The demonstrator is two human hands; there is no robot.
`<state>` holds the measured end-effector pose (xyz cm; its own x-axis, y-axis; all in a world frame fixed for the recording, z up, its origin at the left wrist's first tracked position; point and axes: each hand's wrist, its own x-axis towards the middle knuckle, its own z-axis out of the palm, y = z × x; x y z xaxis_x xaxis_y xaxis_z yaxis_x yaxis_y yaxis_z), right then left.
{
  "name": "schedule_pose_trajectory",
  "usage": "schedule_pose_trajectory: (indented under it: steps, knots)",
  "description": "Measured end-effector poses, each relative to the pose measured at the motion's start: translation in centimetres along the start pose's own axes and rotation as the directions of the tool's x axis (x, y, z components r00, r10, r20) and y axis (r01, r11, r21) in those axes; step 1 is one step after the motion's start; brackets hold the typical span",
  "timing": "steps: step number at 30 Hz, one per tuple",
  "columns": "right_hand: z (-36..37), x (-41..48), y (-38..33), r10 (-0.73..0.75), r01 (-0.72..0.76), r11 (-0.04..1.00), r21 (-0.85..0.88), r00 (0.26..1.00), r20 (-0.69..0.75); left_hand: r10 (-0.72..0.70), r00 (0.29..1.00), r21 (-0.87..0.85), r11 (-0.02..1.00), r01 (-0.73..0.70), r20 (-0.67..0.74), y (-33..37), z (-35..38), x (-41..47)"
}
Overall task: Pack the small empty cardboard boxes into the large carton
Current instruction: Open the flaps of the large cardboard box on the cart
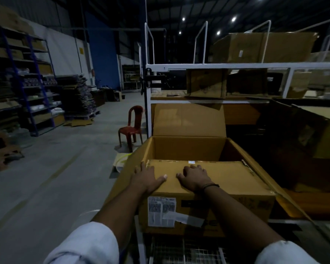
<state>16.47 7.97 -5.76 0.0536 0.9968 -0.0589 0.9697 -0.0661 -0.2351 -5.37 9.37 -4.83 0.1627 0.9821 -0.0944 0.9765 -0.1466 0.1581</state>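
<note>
A small closed cardboard box (pixel 223 180) with a white label on its near side sits in the near half of the large open carton (pixel 181 147), its top standing above the carton's rim. My left hand (pixel 149 177) lies flat on the box's top left corner, fingers spread over the left edge. On the middle of the box top rests my right hand (pixel 195 177), its fingers bent and pressing down. The far half of the carton shows bare inner walls. Its rear flap (pixel 189 119) stands upright.
A white metal rack (pixel 217 65) with more cartons stands behind and to the right. A red plastic chair (pixel 131 126) stands on the grey floor to the left. Blue shelving (pixel 27 77) and stacked flat cardboard line the far left wall. A wire mesh surface (pixel 179 250) lies below the carton.
</note>
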Motion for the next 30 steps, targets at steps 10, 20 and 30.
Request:
schedule_pose_trajectory:
  steps: [10,20,30]
  knots:
    - [-0.6,2.7,1.0,0.148,-0.143,0.987,-0.076,0.988,0.055,0.134,0.977,-0.103,0.983,-0.153,-0.164,-0.8,1.4,-0.2]
    - [-2.3,6.1,2.3,0.255,-0.249,0.965,-0.081,0.964,0.078,0.095,0.962,-0.176,0.974,-0.143,-0.256,-1.2,2.3,0.3]
    - [-8.0,5.5,1.3,0.198,-0.203,0.974,-0.099,0.978,-0.056,0.075,0.937,-0.261,0.95,-0.171,-0.341,-1.1,1.9,-0.2]
